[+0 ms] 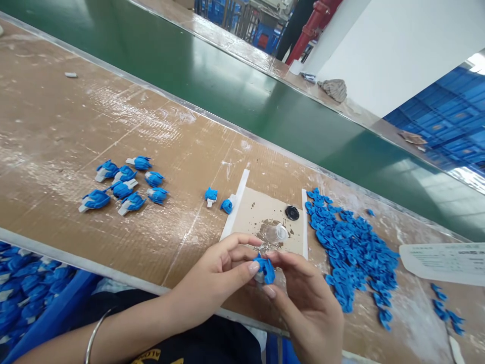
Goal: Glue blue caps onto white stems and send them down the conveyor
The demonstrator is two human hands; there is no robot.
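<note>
Head view: my fingers partly hide the blue-and-grey piece gripped by my left hand and right hand over scuffed brown cardboard; the lower-left blue crate is cut off. Curved blue parts lie heaped at right.

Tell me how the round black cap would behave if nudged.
The black cap lies flat and low, so it would probably slide rather than roll or tip. It looks like moulded plastic, likely stiff and light. Dark stains nearby on the beige board might make it slip or stick.
</note>
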